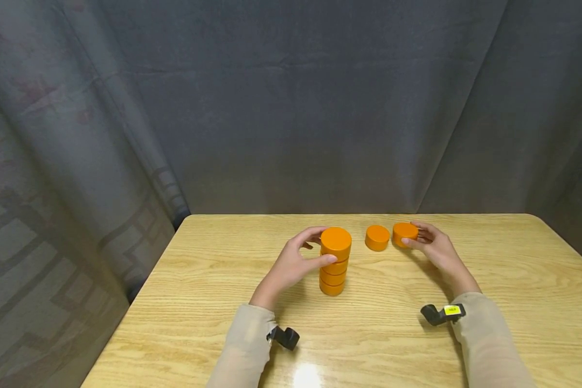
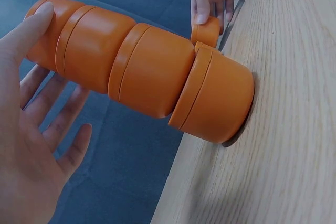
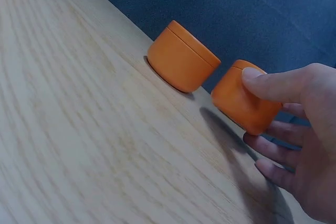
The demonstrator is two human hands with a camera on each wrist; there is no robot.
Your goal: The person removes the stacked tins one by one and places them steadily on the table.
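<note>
A stack of several orange round tins (image 1: 333, 269) stands near the middle of the wooden table (image 1: 223, 280). My left hand (image 1: 322, 246) cups its upper part. The thumb (image 2: 37, 24) touches the top tin (image 2: 52, 30), while the other fingers (image 2: 58, 114) are spread and apart from the stack. To the right, a single orange tin (image 1: 377, 237) sits alone on the table (image 3: 181, 61). My right hand (image 1: 411, 233) pinches another orange tin (image 1: 401, 230) between thumb (image 3: 278, 85) and fingers. That tin (image 3: 241, 103) is tilted and slightly off the tabletop.
A dark grey curtain (image 1: 291, 108) hangs close behind the table's far edge (image 1: 465, 215), just beyond the tins. The table's left edge (image 1: 136, 302) drops off beside a patterned cloth. Black wrist cameras (image 1: 285, 338) (image 1: 441, 313) sit on both sleeves.
</note>
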